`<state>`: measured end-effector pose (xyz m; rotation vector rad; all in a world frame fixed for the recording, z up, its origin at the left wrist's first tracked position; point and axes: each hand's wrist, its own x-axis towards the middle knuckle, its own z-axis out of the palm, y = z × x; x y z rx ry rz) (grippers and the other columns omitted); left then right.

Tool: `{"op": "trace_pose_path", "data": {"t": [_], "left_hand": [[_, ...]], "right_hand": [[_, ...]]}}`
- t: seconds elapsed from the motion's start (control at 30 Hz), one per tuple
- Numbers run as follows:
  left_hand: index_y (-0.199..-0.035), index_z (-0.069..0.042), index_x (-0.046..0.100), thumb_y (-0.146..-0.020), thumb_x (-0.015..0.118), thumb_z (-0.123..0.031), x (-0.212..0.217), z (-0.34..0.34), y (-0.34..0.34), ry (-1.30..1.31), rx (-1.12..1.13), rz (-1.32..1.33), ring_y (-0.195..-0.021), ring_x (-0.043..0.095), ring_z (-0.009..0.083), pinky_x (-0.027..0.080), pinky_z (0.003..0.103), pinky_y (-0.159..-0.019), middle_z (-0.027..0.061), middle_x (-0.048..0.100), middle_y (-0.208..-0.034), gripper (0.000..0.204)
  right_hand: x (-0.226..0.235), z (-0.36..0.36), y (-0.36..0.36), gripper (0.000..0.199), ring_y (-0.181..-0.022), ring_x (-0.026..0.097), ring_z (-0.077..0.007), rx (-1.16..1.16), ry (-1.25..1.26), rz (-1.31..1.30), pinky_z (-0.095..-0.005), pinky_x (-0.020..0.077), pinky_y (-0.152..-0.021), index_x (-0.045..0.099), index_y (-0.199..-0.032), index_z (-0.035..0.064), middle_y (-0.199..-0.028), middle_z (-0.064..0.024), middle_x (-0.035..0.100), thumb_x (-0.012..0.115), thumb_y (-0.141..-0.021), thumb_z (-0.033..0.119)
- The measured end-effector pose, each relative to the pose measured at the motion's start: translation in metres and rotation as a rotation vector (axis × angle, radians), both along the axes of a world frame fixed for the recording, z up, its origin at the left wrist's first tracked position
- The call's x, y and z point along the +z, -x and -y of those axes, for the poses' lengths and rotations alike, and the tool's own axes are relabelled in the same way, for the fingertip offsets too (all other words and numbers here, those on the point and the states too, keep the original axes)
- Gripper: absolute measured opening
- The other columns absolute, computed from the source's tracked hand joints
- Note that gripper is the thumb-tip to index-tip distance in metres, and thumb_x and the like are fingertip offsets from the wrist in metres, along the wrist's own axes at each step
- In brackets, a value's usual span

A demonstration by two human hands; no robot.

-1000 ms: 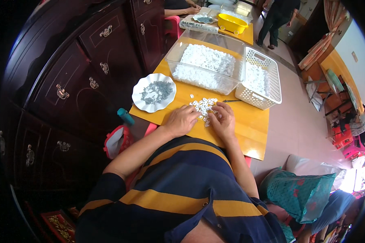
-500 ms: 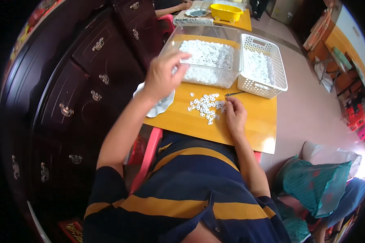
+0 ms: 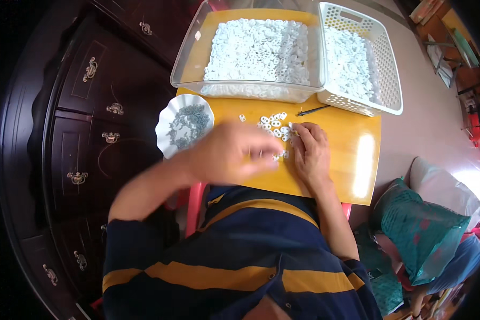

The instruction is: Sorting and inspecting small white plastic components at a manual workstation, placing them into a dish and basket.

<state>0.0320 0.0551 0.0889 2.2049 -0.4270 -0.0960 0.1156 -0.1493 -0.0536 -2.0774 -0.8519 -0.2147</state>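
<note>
Over the near left of a loose pile of small white two-holed plastic pieces [image 3: 276,123] hangs my left hand [image 3: 234,152], smeared by motion. Its thumb and fingers point right, and I cannot make out anything between them. My right hand [image 3: 313,152] rests on the wooden table at the pile's right edge, fingers curled and tips beside the pieces. What these fingers hold, if anything, is hidden. Left of my left hand, partly behind its wrist, is a white scalloped dish [image 3: 166,118] with many small grey metal parts [image 3: 189,122]. A thin black tool [image 3: 313,111] lies beyond my right hand.
A large clear plastic bin [image 3: 192,72] of white pieces stands at the back of the table [image 3: 346,154]. Beside it is a white perforated basket [image 3: 392,80], also filled. Dark drawers [image 3: 85,101] line the left; green bags [image 3: 424,224] sit at right.
My left hand has swung from beside the clear bin down and right to the pile. The right hand stays at the pile's edge. The view has tilted downward.
</note>
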Motion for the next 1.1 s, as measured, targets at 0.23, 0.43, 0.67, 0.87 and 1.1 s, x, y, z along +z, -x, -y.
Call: {"op": "trace_pose_path", "data": {"t": [0.23, 0.43, 0.67, 0.87, 1.1], "left_hand": [[-0.097, -0.008, 0.067, -0.079, 0.077, -0.016, -0.108, 0.014, 0.048, -0.276, 0.101, 0.181, -0.074, 0.066, 0.0265, 0.054, 0.037, -0.065, 0.0055, 0.064, -0.086, 0.022], [-0.098, -0.008, 0.068, -0.08, 0.075, -0.012, -0.127, 0.008, 0.035, -0.281, 0.127, 0.29, -0.075, 0.066, 0.0241, 0.054, 0.036, -0.065, 0.0044, 0.062, -0.088, 0.02], [-0.101, -0.007, 0.069, -0.079, 0.074, -0.007, -0.126, -0.002, 0.03, -0.144, 0.121, 0.244, -0.075, 0.067, 0.0234, 0.055, 0.034, -0.064, 0.0052, 0.063, -0.087, 0.023], [-0.097, -0.007, 0.069, -0.078, 0.075, -0.005, -0.111, -0.02, 0.035, -0.056, 0.118, 0.233, -0.069, 0.066, 0.0234, 0.054, 0.034, -0.062, 0.0053, 0.062, -0.083, 0.021], [-0.093, -0.007, 0.069, -0.077, 0.075, -0.005, -0.104, -0.023, 0.051, -0.058, 0.257, 0.321, -0.065, 0.064, 0.022, 0.052, 0.034, -0.058, 0.0041, 0.06, -0.078, 0.017]], "right_hand": [[0.007, -0.01, -0.003, 0.028, -0.095, 0.063, -0.0326, 0.029, 0.089, -0.03, -0.0403, 0.0506, -0.085, 0.07, -0.112, 0.0042, -0.102, -0.0138, 0.066, 0.066, -0.085, -0.002], [0.005, -0.004, 0.001, 0.022, -0.09, 0.067, -0.0298, -0.055, -0.038, -0.072, -0.0356, 0.0535, -0.079, 0.07, -0.108, 0.0028, -0.102, -0.0153, 0.069, 0.066, -0.087, -0.004], [0.014, 0.005, 0.003, 0.019, -0.089, 0.068, -0.0289, -0.169, 0.047, -0.158, -0.0347, 0.0537, -0.08, 0.069, -0.106, -0.0004, -0.102, -0.0155, 0.068, 0.067, -0.087, -0.003], [0.025, -0.023, 0.016, 0.03, -0.099, 0.064, -0.0344, 0.141, 0.15, 0.019, -0.0445, 0.0512, -0.088, 0.07, -0.106, 0.0057, -0.106, -0.0134, 0.066, 0.073, -0.076, 0.001], [0.011, -0.044, 0.015, 0.033, -0.107, 0.061, -0.0331, 0.214, 0.179, 0.14, -0.0459, 0.0499, -0.091, 0.07, -0.105, 0.0103, -0.107, -0.0076, 0.066, 0.076, -0.073, 0.004]]}}
